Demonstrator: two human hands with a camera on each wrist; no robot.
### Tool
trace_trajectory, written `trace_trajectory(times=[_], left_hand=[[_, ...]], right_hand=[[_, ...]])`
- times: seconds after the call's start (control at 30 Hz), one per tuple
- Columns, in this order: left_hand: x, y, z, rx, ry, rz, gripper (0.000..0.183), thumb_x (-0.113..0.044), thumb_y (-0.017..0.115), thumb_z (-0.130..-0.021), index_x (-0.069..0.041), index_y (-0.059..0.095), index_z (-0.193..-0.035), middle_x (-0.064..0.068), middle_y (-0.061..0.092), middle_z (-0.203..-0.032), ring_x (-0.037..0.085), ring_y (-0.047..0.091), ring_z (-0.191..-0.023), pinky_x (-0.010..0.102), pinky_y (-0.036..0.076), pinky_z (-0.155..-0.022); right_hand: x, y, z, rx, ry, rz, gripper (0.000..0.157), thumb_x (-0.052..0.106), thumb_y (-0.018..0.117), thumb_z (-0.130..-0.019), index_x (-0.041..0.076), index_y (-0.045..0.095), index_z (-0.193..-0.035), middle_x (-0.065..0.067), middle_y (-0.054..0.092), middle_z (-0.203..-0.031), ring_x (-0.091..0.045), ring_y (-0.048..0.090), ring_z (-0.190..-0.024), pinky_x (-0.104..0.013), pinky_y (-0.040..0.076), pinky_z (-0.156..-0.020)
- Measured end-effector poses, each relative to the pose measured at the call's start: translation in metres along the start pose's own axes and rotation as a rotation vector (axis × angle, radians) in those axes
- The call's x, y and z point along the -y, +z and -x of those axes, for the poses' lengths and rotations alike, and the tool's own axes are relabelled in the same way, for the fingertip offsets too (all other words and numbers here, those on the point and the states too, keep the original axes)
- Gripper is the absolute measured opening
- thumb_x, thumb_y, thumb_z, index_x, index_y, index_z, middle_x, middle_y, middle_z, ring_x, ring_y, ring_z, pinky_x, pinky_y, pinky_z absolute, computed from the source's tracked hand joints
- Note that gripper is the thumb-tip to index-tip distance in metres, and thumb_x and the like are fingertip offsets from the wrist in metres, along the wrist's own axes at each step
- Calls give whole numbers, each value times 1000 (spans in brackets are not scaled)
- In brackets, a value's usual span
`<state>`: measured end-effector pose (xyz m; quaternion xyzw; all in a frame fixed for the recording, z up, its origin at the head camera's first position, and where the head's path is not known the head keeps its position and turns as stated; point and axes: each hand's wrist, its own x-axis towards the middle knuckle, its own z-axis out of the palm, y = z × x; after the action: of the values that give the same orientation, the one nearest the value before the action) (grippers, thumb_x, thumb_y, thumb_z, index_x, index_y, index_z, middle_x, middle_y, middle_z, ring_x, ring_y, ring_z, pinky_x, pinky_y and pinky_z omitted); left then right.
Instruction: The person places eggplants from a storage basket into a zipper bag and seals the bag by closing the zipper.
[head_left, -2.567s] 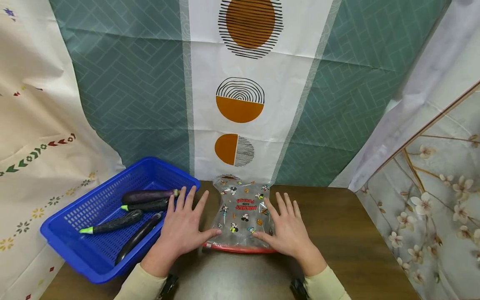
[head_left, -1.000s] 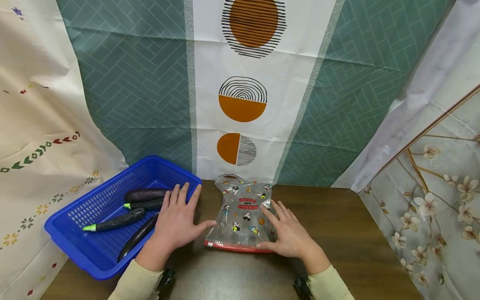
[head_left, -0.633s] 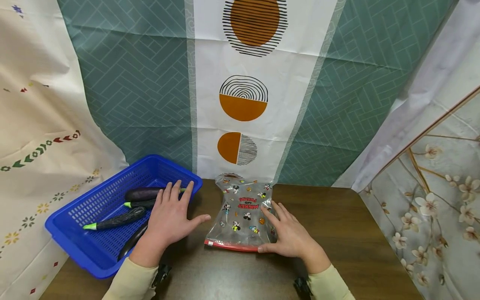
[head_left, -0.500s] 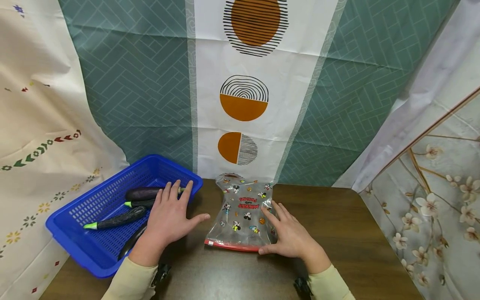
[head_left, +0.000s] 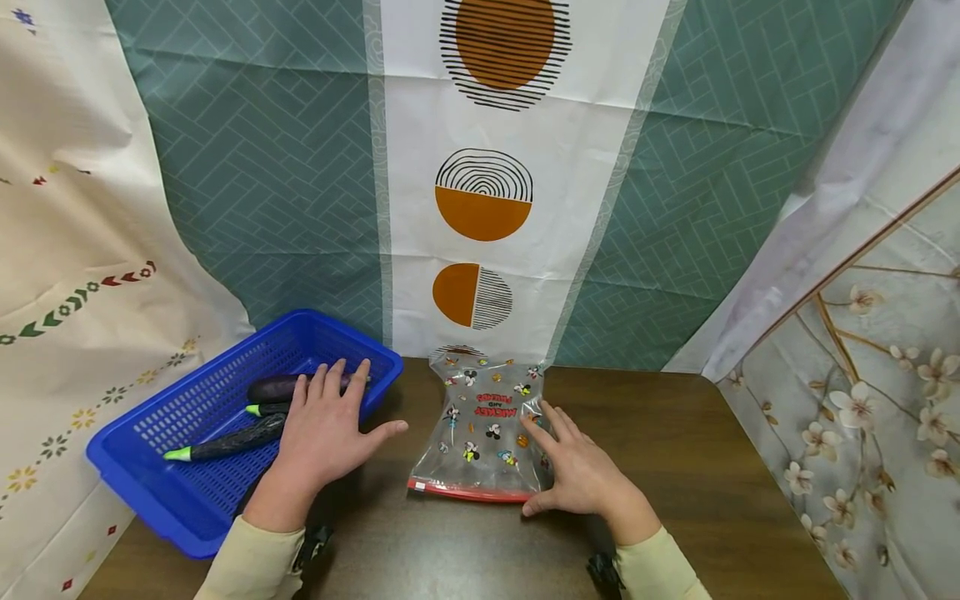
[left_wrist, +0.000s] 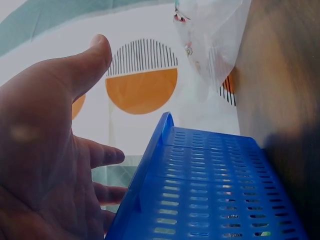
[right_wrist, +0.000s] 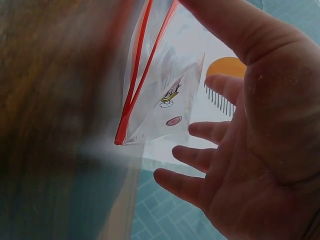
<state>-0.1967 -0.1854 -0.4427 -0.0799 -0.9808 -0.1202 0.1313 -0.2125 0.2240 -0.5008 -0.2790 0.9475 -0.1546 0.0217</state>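
Observation:
A clear zip bag (head_left: pixel 480 454) printed with cartoon figures lies on the table, its red zip edge (head_left: pixel 472 493) toward me and, in the right wrist view, with two red strips parted at the opening. My right hand (head_left: pixel 585 475) is at the bag's right side, fingers spread, thumb by the zip's right end. My left hand (head_left: pixel 322 433), fingers straight and apart, hovers over the right rim of a blue basket (head_left: pixel 135 492). Inside lie a purple eggplant (head_left: pixel 273 388) and dark eggplants with green stems, one (head_left: pixel 232 440) plainly visible; my left hand and forearm partly hide others.
The brown wooden table (head_left: pixel 645 433) extends right of the bag. A patterned green and white cloth (head_left: pixel 300 167) hangs behind it, with a cream cloth (head_left: pixel 67 250) at the left and a flowered one (head_left: pixel 862 417) at the right.
My left hand has moved left, from beside the bag to over the basket's edge. My right thumb has slid off the zip edge to just beside its end. The bag stays put.

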Motion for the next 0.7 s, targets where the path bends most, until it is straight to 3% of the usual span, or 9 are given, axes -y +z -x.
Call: trace_trajectory(times=[0.47, 0.7], left_hand=[[6, -5, 0, 5, -18, -1, 116, -87, 62, -93, -2, 41, -169, 40, 40, -165, 63, 36, -153, 76, 24, -126], [7, -7, 1, 18, -26, 10, 117, -89, 59, -94, -1, 40, -170, 40, 38, -166, 63, 35, -153, 76, 23, -127]], right_hand=[[1, -1, 1, 13, 3, -12, 129, 59, 103, -73, 19, 35, -175, -23, 15, -183, -54, 26, -163, -73, 46, -114], [1, -2, 1, 21, 4, -20, 125, 58, 102, -75, 20, 37, -175, -23, 16, -183, -53, 26, -164, -73, 47, -112]])
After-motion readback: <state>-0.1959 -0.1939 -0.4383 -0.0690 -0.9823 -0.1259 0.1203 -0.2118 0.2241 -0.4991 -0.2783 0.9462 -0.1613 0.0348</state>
